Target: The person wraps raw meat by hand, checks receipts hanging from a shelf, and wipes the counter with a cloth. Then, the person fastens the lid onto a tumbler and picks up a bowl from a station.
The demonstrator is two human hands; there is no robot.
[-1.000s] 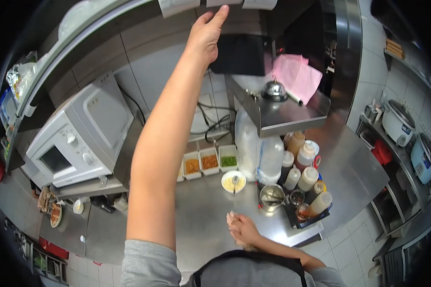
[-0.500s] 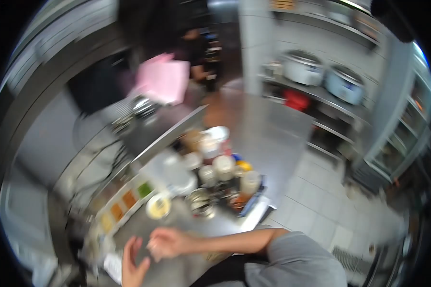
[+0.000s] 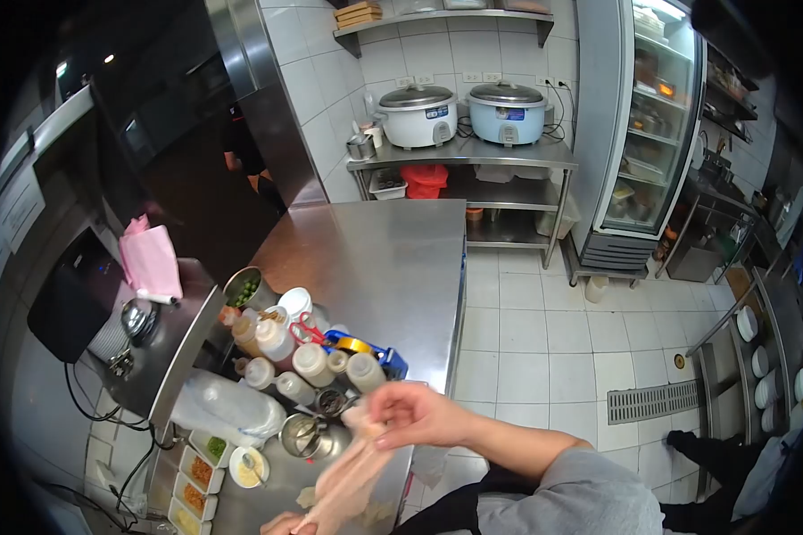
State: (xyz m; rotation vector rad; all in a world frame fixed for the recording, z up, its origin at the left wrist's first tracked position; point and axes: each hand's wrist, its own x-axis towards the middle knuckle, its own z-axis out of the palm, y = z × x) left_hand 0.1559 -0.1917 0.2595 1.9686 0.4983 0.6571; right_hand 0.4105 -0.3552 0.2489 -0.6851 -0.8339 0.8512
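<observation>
My right hand (image 3: 421, 415) is closed, pinching the upper end of a pale, translucent disposable glove (image 3: 346, 477), somewhat blurred. The glove hangs stretched down and left to my left hand (image 3: 287, 524), which grips its lower end at the bottom edge, partly out of frame. Under and beside it is the steel counter (image 3: 281, 477). Left of the glove stand a metal pot (image 3: 303, 437) and a small white bowl (image 3: 248, 467) with a spoon in yellowish contents. Farther left, a row of white containers (image 3: 194, 486) holds green, orange and yellow food.
Squeeze bottles (image 3: 312, 364), red-handled scissors (image 3: 308, 330) and a blue tape dispenser (image 3: 393, 361) crowd the counter ahead. Two rice cookers (image 3: 419, 119) stand on a back shelf beside a glass-door fridge (image 3: 656, 134). Another person's leg (image 3: 718, 459) shows at right.
My view has swung right and steadied. My hands, near each other and without a visible glove before, are now apart with the glove stretched between them.
</observation>
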